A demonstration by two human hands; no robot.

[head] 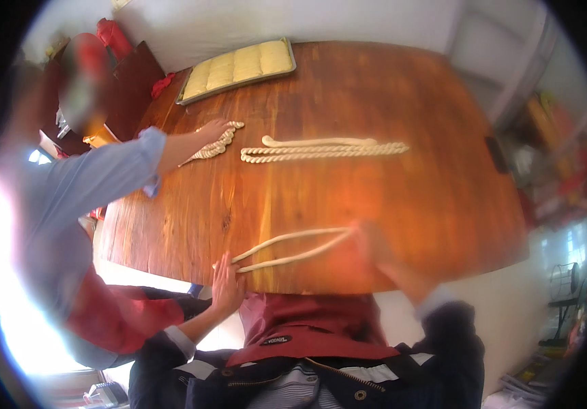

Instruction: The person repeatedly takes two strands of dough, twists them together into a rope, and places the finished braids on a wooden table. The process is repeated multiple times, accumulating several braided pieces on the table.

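Observation:
A long thin strand of pale dough (293, 259) lies doubled in a narrow loop near the front edge of the wooden table (426, 204). My left hand (228, 283) rests with fairly straight fingers on the strand's left ends. At the loop's right end is my right hand (370, 243), blurred; its fingers cannot be made out clearly. Beyond them, a long twisted dough rope (324, 151) lies folded back on itself, with a smooth dough strand (319, 142) along its far side.
A metal tray (237, 84) of pale dough pieces stands at the table's back left. A co-worker's hand (214, 132) is on a coiled twisted dough piece (216, 148) at left, the arm reaching over the table. A dark object (496, 154) sits at the right edge.

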